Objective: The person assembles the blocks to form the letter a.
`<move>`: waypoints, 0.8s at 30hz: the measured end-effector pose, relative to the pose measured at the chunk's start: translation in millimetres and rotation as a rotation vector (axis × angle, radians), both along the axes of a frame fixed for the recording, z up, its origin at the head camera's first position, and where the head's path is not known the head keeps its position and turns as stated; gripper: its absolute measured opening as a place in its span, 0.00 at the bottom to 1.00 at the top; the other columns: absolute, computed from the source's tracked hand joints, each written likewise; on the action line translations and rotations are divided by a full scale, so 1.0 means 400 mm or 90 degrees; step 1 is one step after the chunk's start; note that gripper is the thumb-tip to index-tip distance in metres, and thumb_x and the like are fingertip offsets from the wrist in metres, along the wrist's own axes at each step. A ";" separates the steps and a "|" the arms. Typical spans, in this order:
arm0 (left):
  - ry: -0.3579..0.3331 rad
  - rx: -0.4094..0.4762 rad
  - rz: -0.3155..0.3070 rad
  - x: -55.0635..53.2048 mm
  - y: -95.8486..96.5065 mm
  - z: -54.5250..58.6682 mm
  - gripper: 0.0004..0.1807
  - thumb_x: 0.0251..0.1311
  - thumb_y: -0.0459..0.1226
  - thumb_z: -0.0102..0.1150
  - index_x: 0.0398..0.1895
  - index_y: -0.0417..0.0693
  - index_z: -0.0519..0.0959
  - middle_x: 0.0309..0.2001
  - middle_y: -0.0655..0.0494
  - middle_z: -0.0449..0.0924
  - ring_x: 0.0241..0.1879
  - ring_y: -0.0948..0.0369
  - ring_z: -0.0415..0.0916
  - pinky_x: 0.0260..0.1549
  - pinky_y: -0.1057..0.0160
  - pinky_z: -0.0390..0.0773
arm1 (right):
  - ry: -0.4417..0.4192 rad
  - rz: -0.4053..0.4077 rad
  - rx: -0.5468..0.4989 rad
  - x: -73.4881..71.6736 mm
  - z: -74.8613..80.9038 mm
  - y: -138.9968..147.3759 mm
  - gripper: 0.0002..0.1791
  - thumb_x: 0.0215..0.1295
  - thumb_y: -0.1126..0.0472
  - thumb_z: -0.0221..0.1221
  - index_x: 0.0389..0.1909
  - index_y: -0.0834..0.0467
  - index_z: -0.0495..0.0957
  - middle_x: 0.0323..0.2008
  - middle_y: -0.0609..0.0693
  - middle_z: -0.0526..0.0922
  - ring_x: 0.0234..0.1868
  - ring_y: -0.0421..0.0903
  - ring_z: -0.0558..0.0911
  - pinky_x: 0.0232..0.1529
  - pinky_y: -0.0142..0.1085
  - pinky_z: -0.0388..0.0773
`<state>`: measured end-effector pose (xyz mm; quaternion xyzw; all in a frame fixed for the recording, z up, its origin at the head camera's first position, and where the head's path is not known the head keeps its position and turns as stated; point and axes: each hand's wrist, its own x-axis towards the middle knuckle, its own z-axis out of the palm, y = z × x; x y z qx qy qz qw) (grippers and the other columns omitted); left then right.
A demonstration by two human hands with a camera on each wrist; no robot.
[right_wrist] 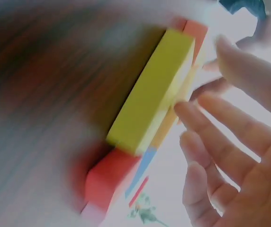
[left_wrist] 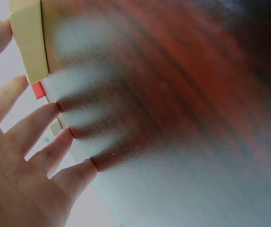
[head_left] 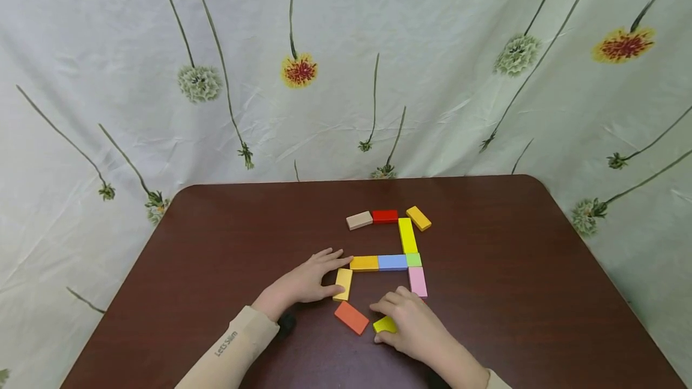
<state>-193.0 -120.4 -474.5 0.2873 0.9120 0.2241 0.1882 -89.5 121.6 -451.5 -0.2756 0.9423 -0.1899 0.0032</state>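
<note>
My left hand (head_left: pixel 308 278) lies over the table with its fingers spread and straight. Its thumb touches the pale yellow block (head_left: pixel 344 281), and the index fingertip reaches the left end of an orange-yellow block (head_left: pixel 364 263). In the left wrist view the thumb and index finger meet the edge of that pale yellow block (left_wrist: pixel 31 42). My right hand (head_left: pixel 411 323) hovers around a lime-yellow block (head_left: pixel 385 325), partly covering it. Seen from the right wrist, the fingers are loosely bent beside the lime-yellow block (right_wrist: pixel 152 90), with a red block (right_wrist: pixel 109 175) near its end.
An orange-red block (head_left: pixel 351 317) lies between the hands. Blue (head_left: pixel 392 262), green (head_left: pixel 413 259), pink (head_left: pixel 417 281) and bright yellow (head_left: pixel 408 235) blocks join the orange-yellow one. Farther back lie a beige block (head_left: pixel 359 220), a red block (head_left: pixel 385 217) and an amber block (head_left: pixel 418 218).
</note>
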 end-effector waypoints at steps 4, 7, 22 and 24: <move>0.001 -0.001 -0.002 -0.001 -0.001 -0.001 0.36 0.64 0.47 0.63 0.74 0.56 0.64 0.75 0.45 0.58 0.76 0.42 0.49 0.67 0.35 0.59 | -0.019 0.007 0.018 0.003 0.001 0.036 0.23 0.47 0.56 0.76 0.46 0.54 0.86 0.41 0.43 0.86 0.38 0.39 0.70 0.39 0.32 0.72; -0.001 0.002 -0.003 -0.001 0.000 0.000 0.36 0.64 0.47 0.62 0.74 0.55 0.64 0.75 0.44 0.58 0.76 0.42 0.48 0.67 0.35 0.58 | -0.014 0.009 0.029 0.003 -0.007 0.046 0.21 0.47 0.58 0.76 0.45 0.55 0.86 0.40 0.43 0.86 0.38 0.40 0.70 0.39 0.32 0.72; 0.000 0.008 -0.004 -0.001 0.000 -0.001 0.36 0.63 0.47 0.63 0.74 0.55 0.64 0.75 0.44 0.58 0.76 0.42 0.48 0.68 0.34 0.56 | 0.003 0.008 0.034 -0.009 -0.018 0.031 0.17 0.48 0.61 0.75 0.41 0.55 0.87 0.36 0.44 0.85 0.35 0.39 0.70 0.36 0.29 0.69; 0.000 0.008 -0.004 -0.002 0.000 -0.001 0.36 0.63 0.47 0.63 0.74 0.55 0.64 0.75 0.44 0.58 0.76 0.42 0.48 0.68 0.34 0.57 | 0.000 0.006 0.036 -0.009 -0.017 0.031 0.17 0.48 0.61 0.75 0.41 0.55 0.87 0.37 0.44 0.85 0.35 0.39 0.70 0.36 0.29 0.69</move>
